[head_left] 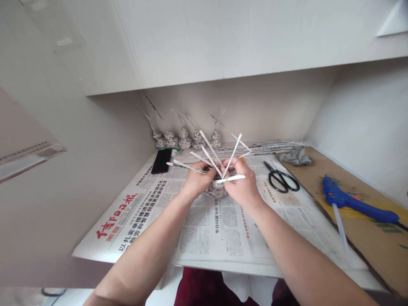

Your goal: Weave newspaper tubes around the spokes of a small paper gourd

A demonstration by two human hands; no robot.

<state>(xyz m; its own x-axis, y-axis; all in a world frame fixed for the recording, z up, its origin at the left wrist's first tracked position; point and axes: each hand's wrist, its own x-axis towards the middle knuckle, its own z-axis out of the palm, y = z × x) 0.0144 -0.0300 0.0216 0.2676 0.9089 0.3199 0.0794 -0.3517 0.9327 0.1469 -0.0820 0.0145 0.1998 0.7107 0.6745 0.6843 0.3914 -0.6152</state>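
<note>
Grasping a woven pot [216, 192] by its rim, among upright paper sticks [235, 148], between left hand [198, 180] and right hand [242, 183], probably for steadiness; with scissors [271, 171] nearby, seemingly for easy reach.

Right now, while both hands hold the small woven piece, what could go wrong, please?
The paper sticks jutting out around the left hand and right hand might bend or crease if pressed. The woven piece could loosen if the grip slackens. If the blue glue gun on the right is hot, which I cannot tell, the right forearm might brush it and get burned.
</note>
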